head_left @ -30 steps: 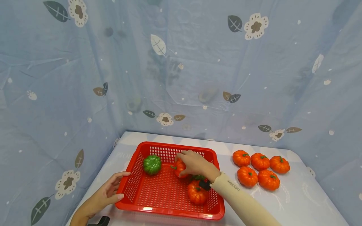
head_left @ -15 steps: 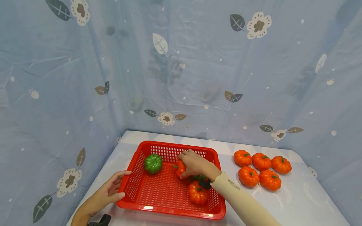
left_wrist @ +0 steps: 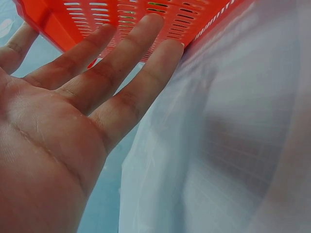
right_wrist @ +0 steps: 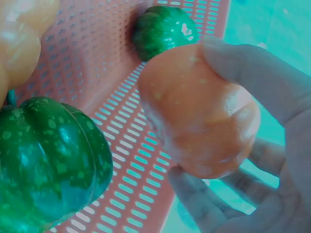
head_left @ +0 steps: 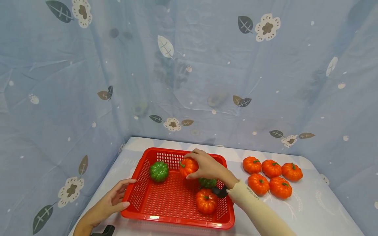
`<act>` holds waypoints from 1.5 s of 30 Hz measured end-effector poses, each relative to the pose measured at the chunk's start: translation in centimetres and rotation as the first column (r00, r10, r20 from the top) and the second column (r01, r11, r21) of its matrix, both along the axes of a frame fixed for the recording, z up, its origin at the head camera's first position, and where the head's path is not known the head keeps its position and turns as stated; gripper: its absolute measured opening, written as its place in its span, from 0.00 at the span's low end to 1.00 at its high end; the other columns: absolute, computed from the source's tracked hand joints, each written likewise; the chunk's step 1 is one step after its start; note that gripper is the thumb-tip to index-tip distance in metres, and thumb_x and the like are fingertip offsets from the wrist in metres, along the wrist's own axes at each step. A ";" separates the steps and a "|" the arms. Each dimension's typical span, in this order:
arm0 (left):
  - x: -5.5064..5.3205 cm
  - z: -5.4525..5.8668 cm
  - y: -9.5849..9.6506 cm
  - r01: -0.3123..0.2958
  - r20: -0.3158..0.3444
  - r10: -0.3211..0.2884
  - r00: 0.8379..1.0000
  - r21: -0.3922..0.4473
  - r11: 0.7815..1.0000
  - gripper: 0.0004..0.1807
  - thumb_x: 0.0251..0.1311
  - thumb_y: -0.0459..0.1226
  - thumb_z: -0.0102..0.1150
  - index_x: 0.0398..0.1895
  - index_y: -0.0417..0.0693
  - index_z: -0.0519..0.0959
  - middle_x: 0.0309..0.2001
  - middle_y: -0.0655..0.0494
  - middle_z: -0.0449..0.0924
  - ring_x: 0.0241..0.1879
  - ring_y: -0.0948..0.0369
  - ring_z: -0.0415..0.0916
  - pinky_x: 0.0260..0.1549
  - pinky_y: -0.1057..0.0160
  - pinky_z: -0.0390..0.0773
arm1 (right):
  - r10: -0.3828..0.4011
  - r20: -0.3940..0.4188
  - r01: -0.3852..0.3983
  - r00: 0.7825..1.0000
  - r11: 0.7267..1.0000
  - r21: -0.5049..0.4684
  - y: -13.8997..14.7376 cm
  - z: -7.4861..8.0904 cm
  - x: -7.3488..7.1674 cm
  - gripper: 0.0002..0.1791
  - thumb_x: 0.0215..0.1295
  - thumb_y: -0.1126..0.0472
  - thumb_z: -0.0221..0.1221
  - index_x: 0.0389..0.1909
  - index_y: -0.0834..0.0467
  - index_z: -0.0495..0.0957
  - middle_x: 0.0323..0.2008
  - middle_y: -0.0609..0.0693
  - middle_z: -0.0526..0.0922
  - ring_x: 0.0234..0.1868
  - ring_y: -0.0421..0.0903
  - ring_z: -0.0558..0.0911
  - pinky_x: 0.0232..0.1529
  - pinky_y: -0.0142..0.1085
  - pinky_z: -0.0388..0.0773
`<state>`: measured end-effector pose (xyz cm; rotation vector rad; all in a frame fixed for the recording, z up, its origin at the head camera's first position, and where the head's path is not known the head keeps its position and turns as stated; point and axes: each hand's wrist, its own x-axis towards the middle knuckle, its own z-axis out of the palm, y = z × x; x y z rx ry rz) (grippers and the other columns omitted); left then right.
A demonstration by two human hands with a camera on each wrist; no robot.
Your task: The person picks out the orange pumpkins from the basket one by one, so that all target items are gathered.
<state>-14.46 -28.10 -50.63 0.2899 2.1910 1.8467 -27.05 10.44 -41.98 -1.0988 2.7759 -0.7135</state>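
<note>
My right hand (head_left: pixel 206 166) grips a small orange pumpkin (head_left: pixel 189 166) with a green stem, thumb on one side and fingers on the other. It is above the back part of a red slotted plastic basket (head_left: pixel 177 223). Below the wrist sit a green pumpkin (head_left: pixel 207 182), partly covered, and another orange pumpkin (head_left: pixel 206 201). A second green pumpkin (head_left: pixel 159 171) lies at the basket's back left. My left hand (head_left: pixel 109 201) touches the basket's left side; in the left wrist view its fingers (left_wrist: pixel 141 97) are spread and fairly straight against the slotted wall.
Several orange pumpkins (head_left: pixel 271 168) stand in two rows on the white-covered table (head_left: pixel 313 203), right of the basket. A blue patterned curtain (head_left: pixel 200 82) hangs behind the table and at both sides.
My right hand has raised the orange pumpkin up from the basket's floor, and the green pumpkin under the wrist shows more. The left hand stays at the basket's side.
</note>
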 end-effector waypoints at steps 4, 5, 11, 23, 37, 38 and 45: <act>0.0 0.0 0.0 -0.004 0.001 0.004 1.000 0.002 1.000 0.39 0.66 0.35 0.62 0.78 0.51 0.57 0.75 0.36 0.55 0.62 0.50 0.73 0.55 0.56 0.82 | -0.003 -0.009 0.002 1.000 0.997 -0.071 0.8 0.4 0.4 0.40 0.53 0.44 0.77 0.67 0.48 0.77 0.59 0.47 0.75 0.56 0.46 0.76 0.55 0.44 0.79; 0.0 0.0 0.0 -0.001 0.000 0.001 1.000 0.006 1.000 0.38 0.67 0.35 0.61 0.78 0.51 0.57 0.75 0.36 0.55 0.62 0.49 0.73 0.55 0.56 0.82 | -0.008 -0.013 0.006 1.000 0.996 -0.084 1.0 0.5 0.5 0.40 0.53 0.43 0.77 0.67 0.48 0.77 0.60 0.47 0.75 0.57 0.47 0.76 0.56 0.45 0.79; 0.0 -0.1 -0.2 0.029 -0.033 -0.028 0.999 0.024 0.999 0.37 0.68 0.34 0.59 0.77 0.48 0.56 0.74 0.31 0.54 0.60 0.54 0.75 0.53 0.57 0.82 | -0.055 -0.007 0.053 0.998 0.986 -0.157 2.3 0.9 1.2 0.40 0.53 0.43 0.77 0.68 0.45 0.76 0.63 0.44 0.74 0.59 0.46 0.77 0.56 0.46 0.79; -0.1 -0.2 -0.2 0.032 -0.028 -0.031 0.999 0.045 0.998 0.36 0.68 0.33 0.59 0.77 0.47 0.57 0.75 0.30 0.53 0.60 0.58 0.75 0.53 0.58 0.82 | -0.121 -0.011 0.114 0.993 0.962 -0.247 5.6 1.0 1.8 0.40 0.51 0.39 0.77 0.66 0.41 0.76 0.63 0.42 0.76 0.56 0.44 0.78 0.49 0.41 0.83; -0.1 -0.2 -0.1 0.016 -0.021 -0.016 1.000 0.026 1.000 0.37 0.68 0.34 0.60 0.77 0.48 0.57 0.75 0.32 0.53 0.60 0.58 0.76 0.53 0.56 0.82 | -0.164 0.026 0.162 0.986 0.915 -0.369 9.8 1.1 2.7 0.41 0.53 0.39 0.76 0.68 0.42 0.75 0.66 0.41 0.74 0.64 0.45 0.76 0.61 0.46 0.79; -0.1 -0.2 -0.1 0.013 -0.019 -0.012 1.000 0.025 1.000 0.37 0.68 0.34 0.60 0.77 0.49 0.57 0.75 0.32 0.54 0.60 0.58 0.76 0.53 0.56 0.82 | -0.172 0.029 0.170 0.985 0.912 -0.374 10.1 1.0 2.8 0.41 0.53 0.39 0.76 0.68 0.43 0.74 0.67 0.41 0.74 0.65 0.46 0.76 0.61 0.46 0.79; -0.1 -0.2 -0.1 0.004 -0.010 -0.003 1.000 0.019 1.000 0.38 0.67 0.35 0.61 0.78 0.49 0.57 0.75 0.33 0.54 0.60 0.56 0.75 0.53 0.56 0.83 | -0.198 0.038 0.195 0.979 0.885 -0.422 11.9 0.6 3.7 0.41 0.53 0.43 0.77 0.68 0.42 0.73 0.65 0.41 0.75 0.62 0.44 0.78 0.60 0.42 0.79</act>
